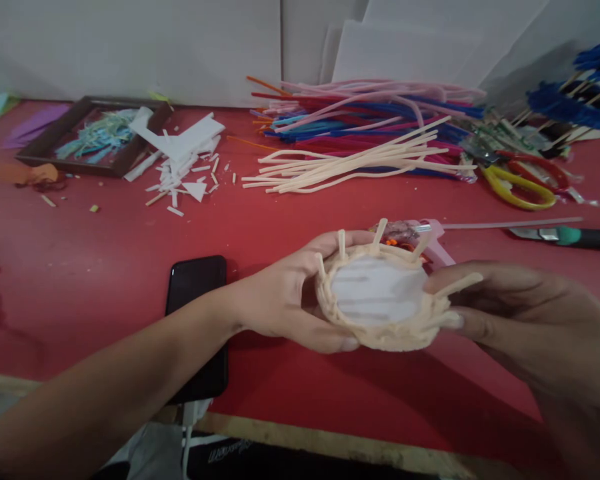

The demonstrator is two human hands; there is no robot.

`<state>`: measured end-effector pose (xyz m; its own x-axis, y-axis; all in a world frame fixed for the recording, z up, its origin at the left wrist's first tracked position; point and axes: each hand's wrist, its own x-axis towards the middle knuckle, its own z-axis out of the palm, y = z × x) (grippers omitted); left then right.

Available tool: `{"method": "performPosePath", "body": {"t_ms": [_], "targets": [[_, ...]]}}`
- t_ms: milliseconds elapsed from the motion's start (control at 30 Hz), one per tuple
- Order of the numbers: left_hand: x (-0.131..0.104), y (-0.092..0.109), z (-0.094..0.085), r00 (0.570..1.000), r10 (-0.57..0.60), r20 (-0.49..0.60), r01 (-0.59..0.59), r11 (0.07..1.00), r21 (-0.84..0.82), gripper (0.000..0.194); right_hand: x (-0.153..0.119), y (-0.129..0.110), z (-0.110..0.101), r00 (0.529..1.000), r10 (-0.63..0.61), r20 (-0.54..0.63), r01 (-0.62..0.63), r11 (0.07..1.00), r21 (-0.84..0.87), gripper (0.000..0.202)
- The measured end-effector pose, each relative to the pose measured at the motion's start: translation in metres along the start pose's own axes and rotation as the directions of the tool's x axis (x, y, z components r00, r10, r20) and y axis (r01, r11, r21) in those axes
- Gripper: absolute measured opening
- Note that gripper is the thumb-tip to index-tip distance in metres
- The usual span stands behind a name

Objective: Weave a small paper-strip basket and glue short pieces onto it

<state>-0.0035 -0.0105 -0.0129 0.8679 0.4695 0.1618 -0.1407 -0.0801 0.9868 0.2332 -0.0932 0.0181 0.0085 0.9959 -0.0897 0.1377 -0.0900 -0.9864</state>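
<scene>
A small round basket (380, 293), woven from cream pipe cleaners around a white base, is held up above the red table. Short cream stems stick up from its rim. My left hand (305, 300) wraps around its left side, thumb at the front and fingers behind. At the right edge, my right hand (505, 320) pinches the rim near a protruding stem, with the thumb below it. Behind the basket lies a pink glue gun (435, 240), partly hidden by the basket.
Cream pipe cleaners (350, 163) lie before a coloured pile (370, 110). Yellow-handled scissors (517, 189) and a utility knife (570, 235) are at right. A black phone (197, 280) lies under my left forearm. White paper scraps (185, 150) sit beside a brown frame (70, 167).
</scene>
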Motion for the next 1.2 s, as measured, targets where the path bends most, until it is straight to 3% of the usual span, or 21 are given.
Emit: {"method": "performPosePath", "body": {"t_ms": [133, 267, 433, 567, 800, 1200], "targets": [[0.001, 0.0, 0.004, 0.999, -0.006, -0.054, 0.004, 0.999, -0.047, 0.105, 0.001, 0.004, 0.002, 0.995, -0.054, -0.081, 0.049, 0.997, -0.064, 0.02], [0.001, -0.004, 0.007, 0.974, 0.147, -0.174, -0.124, 0.983, 0.136, 0.121, -0.004, 0.004, 0.009, 0.98, -0.054, -0.193, 0.029, 0.991, -0.131, 0.021], [0.001, -0.005, 0.009, 0.935, 0.236, -0.265, -0.186, 0.962, 0.199, 0.117, -0.013, -0.002, 0.017, 0.942, -0.053, -0.331, 0.001, 0.988, -0.155, 0.021], [0.002, -0.002, 0.01, 0.929, 0.215, -0.302, -0.177, 0.973, 0.147, 0.105, -0.015, -0.003, 0.016, 0.941, -0.069, -0.331, 0.012, 0.985, -0.172, 0.021], [0.005, -0.005, 0.011, 0.889, 0.303, -0.342, -0.261, 0.951, 0.165, 0.091, -0.016, -0.002, 0.018, 0.935, -0.146, -0.323, 0.067, 0.968, -0.242, 0.013], [0.004, -0.001, 0.013, 0.887, 0.248, -0.39, -0.2, 0.967, 0.159, 0.079, -0.016, -0.003, 0.017, 0.918, -0.145, -0.369, 0.073, 0.977, -0.203, 0.013]]}}
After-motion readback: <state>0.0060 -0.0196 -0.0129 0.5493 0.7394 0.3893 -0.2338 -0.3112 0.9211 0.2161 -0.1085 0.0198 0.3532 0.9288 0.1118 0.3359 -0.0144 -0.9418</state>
